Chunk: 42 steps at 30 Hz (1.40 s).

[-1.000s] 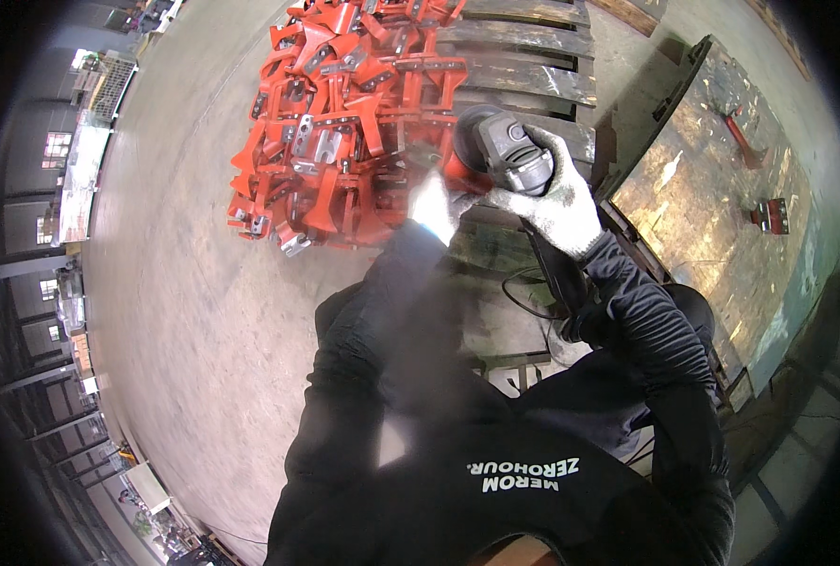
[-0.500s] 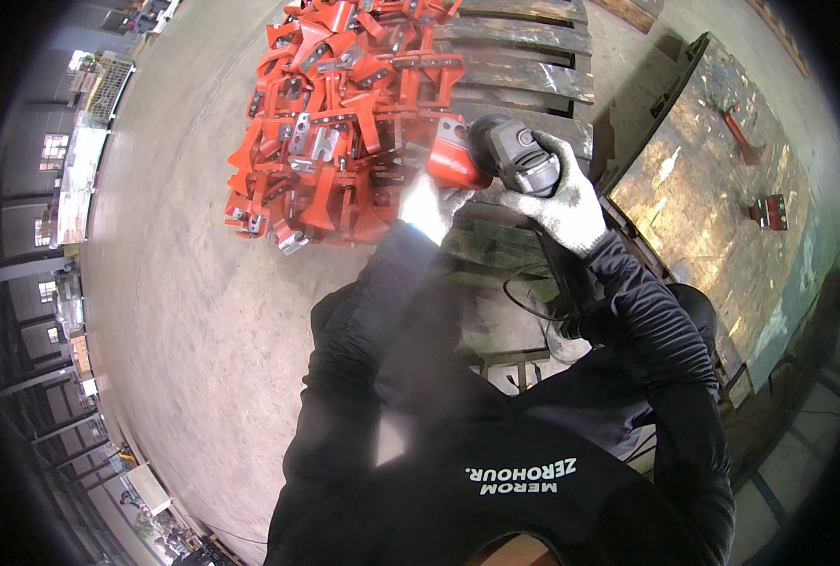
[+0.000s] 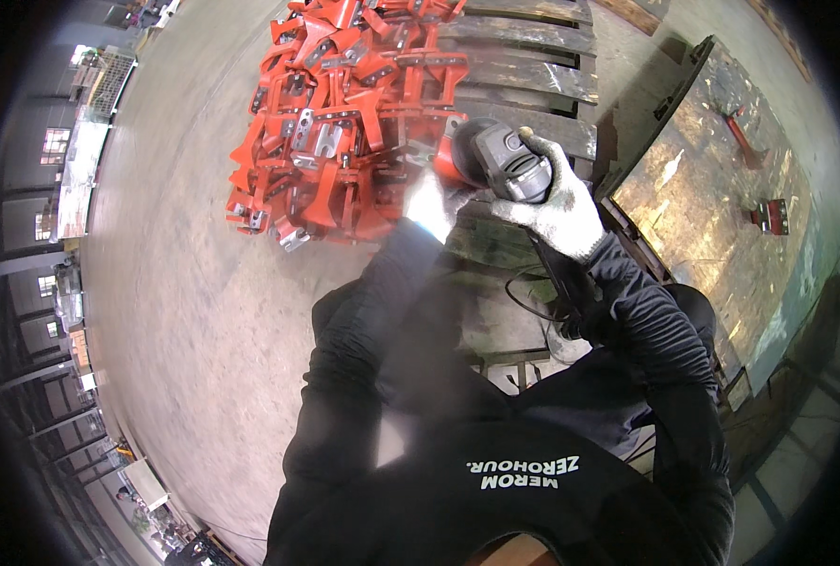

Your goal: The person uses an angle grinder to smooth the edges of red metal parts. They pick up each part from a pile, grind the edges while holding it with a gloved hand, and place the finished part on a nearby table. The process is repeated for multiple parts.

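My right hand [image 3: 567, 209], in a white glove, is wrapped round a grey angle grinder [image 3: 514, 166]. The grinder's disc [image 3: 474, 151] meets the face of a red metal bracket [image 3: 447, 162]. My left hand [image 3: 427, 203], also gloved and washed out by bright light, grips that bracket from its near side; its fingers are partly hidden. Just beyond and to the left rises a heap of similar red brackets [image 3: 325, 179], several with bare silver metal ends.
A slatted wooden pallet [image 3: 523, 80] lies behind the grinder. On the right stands a worn wooden board table [image 3: 693, 212], bearing a red bracket [image 3: 746, 141] and a smaller red-and-dark part [image 3: 771, 217]. A black cable [image 3: 512, 288] loops below my right hand.
The grinder and my right hand have shifted slightly left, so the disc covers more of the bracket. My left hand stays nearly in place.
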Each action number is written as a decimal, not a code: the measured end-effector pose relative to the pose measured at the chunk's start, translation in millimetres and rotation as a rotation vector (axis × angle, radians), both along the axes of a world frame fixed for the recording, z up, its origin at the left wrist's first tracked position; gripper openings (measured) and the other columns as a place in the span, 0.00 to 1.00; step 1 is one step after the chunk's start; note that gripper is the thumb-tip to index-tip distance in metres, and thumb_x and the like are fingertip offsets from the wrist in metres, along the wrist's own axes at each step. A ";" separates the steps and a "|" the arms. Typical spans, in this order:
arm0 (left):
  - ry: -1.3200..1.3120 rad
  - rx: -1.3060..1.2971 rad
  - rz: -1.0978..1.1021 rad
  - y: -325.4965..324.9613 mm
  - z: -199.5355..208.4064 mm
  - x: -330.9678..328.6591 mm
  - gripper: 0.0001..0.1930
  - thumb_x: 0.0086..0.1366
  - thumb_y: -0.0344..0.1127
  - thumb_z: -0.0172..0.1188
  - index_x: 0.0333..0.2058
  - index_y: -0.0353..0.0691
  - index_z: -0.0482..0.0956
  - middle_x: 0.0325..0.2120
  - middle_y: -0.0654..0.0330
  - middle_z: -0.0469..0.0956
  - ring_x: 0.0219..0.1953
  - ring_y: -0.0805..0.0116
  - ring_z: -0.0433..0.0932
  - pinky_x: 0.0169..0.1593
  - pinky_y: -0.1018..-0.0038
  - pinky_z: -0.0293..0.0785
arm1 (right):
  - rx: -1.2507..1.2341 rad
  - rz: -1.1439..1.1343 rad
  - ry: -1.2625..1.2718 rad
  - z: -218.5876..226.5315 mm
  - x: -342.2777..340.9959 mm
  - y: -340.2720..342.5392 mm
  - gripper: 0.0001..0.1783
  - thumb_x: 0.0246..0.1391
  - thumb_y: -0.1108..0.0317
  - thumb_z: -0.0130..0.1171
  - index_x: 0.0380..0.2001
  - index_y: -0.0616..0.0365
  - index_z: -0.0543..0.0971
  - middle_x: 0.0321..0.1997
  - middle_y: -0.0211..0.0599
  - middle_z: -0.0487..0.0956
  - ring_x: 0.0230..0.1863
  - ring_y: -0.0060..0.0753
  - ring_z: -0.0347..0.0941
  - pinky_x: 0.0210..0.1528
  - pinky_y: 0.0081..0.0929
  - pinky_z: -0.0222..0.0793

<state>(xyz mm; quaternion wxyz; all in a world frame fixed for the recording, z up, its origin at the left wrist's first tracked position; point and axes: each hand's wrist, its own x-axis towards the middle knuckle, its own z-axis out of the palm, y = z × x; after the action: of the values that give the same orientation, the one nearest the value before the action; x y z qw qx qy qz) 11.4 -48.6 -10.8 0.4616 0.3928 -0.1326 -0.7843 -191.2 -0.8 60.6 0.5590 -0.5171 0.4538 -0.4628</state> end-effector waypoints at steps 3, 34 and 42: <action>-0.053 -0.014 0.024 8.7 20.8 2.3 0.27 0.80 0.53 0.45 0.67 0.42 0.66 0.62 0.54 0.72 0.60 0.58 0.74 0.61 0.59 0.78 | 0.018 0.017 0.133 8.6 -3.3 3.0 0.54 0.40 0.61 0.84 0.67 0.61 0.64 0.62 0.48 0.76 0.64 0.35 0.72 0.67 0.32 0.67; -0.011 0.065 0.100 -4.0 7.0 47.0 0.23 0.73 0.54 0.55 0.54 0.42 0.76 0.51 0.56 0.80 0.53 0.57 0.81 0.55 0.56 0.83 | -0.182 0.071 0.435 -14.5 -35.9 12.2 0.52 0.42 0.55 0.80 0.68 0.56 0.65 0.57 0.53 0.80 0.58 0.44 0.79 0.60 0.36 0.74; -0.798 -0.948 -0.206 -18.4 -74.1 80.5 0.24 0.75 0.55 0.51 0.59 0.45 0.73 0.54 0.57 0.78 0.54 0.58 0.80 0.58 0.56 0.80 | -0.063 -0.045 0.271 -10.6 -47.4 0.6 0.55 0.40 0.62 0.83 0.68 0.62 0.63 0.63 0.46 0.75 0.65 0.36 0.72 0.68 0.35 0.66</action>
<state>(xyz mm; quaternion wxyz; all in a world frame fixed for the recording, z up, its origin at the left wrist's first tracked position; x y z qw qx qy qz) 91.9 -67.0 -84.8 0.4225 0.3929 -0.6653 -0.4738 -238.5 -0.3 50.0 0.4655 -0.5820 0.5218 -0.4151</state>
